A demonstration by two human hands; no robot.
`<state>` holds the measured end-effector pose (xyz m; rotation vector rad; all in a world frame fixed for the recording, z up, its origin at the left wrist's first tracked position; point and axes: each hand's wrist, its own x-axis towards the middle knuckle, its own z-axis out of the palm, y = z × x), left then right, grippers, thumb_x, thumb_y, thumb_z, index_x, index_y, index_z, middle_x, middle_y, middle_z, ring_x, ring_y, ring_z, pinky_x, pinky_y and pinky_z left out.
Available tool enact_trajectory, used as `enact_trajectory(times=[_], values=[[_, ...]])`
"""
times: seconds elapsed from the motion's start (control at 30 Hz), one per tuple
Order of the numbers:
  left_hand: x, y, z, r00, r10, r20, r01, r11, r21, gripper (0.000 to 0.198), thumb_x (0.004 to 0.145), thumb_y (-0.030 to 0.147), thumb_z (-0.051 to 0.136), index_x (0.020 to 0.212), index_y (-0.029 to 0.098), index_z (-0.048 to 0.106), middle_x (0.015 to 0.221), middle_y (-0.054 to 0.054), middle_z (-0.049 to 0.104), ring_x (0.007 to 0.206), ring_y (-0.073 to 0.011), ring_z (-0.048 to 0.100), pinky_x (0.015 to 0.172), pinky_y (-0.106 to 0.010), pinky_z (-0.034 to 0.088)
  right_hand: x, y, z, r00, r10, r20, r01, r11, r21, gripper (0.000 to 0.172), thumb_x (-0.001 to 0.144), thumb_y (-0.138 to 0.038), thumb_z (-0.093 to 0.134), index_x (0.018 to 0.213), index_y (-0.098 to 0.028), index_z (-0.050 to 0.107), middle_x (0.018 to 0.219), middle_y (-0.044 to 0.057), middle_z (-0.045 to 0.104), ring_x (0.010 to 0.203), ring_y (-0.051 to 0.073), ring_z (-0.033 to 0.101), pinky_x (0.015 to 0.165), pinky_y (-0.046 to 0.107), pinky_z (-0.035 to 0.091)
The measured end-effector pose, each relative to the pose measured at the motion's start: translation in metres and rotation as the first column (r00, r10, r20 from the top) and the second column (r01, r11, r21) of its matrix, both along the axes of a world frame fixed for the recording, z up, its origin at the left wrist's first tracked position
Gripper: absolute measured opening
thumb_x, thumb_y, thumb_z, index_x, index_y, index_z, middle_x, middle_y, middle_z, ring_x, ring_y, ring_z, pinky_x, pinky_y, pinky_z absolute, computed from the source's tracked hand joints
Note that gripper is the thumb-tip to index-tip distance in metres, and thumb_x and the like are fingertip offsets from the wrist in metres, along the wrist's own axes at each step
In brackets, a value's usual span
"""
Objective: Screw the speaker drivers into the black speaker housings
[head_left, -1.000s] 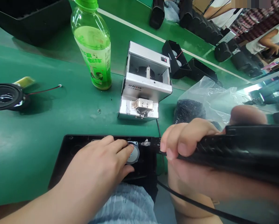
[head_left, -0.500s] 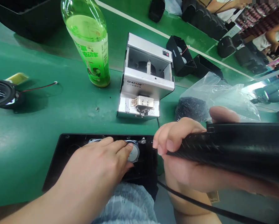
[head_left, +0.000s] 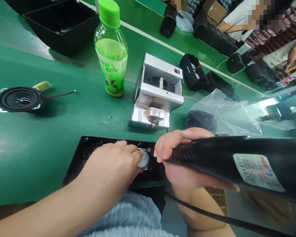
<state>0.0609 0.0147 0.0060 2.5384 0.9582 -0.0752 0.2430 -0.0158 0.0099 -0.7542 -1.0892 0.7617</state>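
My right hand is wrapped round a black electric screwdriver with a printed label and a cable. Its tip points left at the edge of a small speaker with a silver round back; the exact contact at the tip is hard to make out. My left hand lies over the black panel, thumb and fingers closed about that speaker, hiding part of it. The panel rests at the table's front edge, above my lap.
A silver screw feeder stands behind the panel, beside a green drink bottle. At left lies a loose speaker with a wire. Black housings and a plastic bag are further off. Co-workers' arms show at upper right.
The view has shifted, so the bottle, feeder and loose speaker sit further right in the picture. The screwdriver has rolled to show its label, its tip now closer against the speaker's edge.
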Motion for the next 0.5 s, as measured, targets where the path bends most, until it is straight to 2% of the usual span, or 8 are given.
enact_trajectory(times=[0.07,0.17,0.3,0.4,0.5], values=[[0.001,0.001,0.003,1.0,0.005,-0.031,-0.006,1.0,-0.03,0.018,0.1,0.035,0.079,0.116,0.027,0.084,0.106,-0.004,0.085,0.099,-0.0312,0.079,0.08,-0.045,0.06,0.004,0.003,-0.003,0.999,0.037,0.022,-0.037,0.998,0.041,0.042,0.104,-0.06,0.061,0.126,-0.029,0.079,0.071,-0.001,0.073,0.049,0.019,0.063,0.044,0.034,0.053],[0.001,0.001,0.005,0.999,0.002,-0.043,-0.004,0.999,-0.051,0.02,0.101,0.035,0.078,0.118,0.028,0.083,0.107,-0.003,0.084,0.098,-0.0311,0.078,0.081,-0.047,0.06,0.007,0.005,-0.01,0.997,0.045,0.056,-0.05,0.996,0.08,0.04,0.103,-0.052,0.059,0.129,-0.028,0.077,0.073,-0.001,0.073,0.05,0.017,0.065,0.046,0.034,0.056],[0.0,0.0,0.004,1.0,0.002,-0.025,-0.003,0.999,-0.045,0.023,0.099,0.034,0.08,0.121,0.028,0.083,0.109,-0.003,0.084,0.099,-0.0303,0.077,0.082,-0.046,0.06,0.002,0.003,-0.016,0.997,-0.022,0.072,0.016,0.996,0.085,0.047,0.099,-0.065,0.065,0.127,-0.029,0.076,0.073,-0.003,0.074,0.051,0.017,0.066,0.047,0.033,0.057],[-0.002,-0.002,0.0,1.0,-0.002,0.009,0.002,1.0,-0.003,0.023,0.096,0.031,0.083,0.119,0.026,0.083,0.105,-0.003,0.084,0.093,-0.029,0.077,0.076,-0.043,0.059,0.001,0.001,0.001,0.999,-0.009,0.04,0.009,1.0,0.001,0.06,0.094,-0.078,0.068,0.129,-0.03,0.074,0.072,-0.002,0.074,0.049,0.018,0.064,0.047,0.032,0.056],[-0.004,-0.006,-0.006,0.996,-0.01,0.091,0.003,0.997,0.079,0.024,0.094,0.026,0.082,0.118,0.024,0.083,0.11,-0.005,0.085,0.091,-0.0286,0.077,0.072,-0.042,0.06,0.009,0.003,0.039,1.0,-0.011,-0.021,0.008,0.991,-0.135,0.061,0.096,-0.082,0.061,0.13,-0.032,0.073,0.069,-0.002,0.072,0.05,0.019,0.062,0.05,0.034,0.056]])
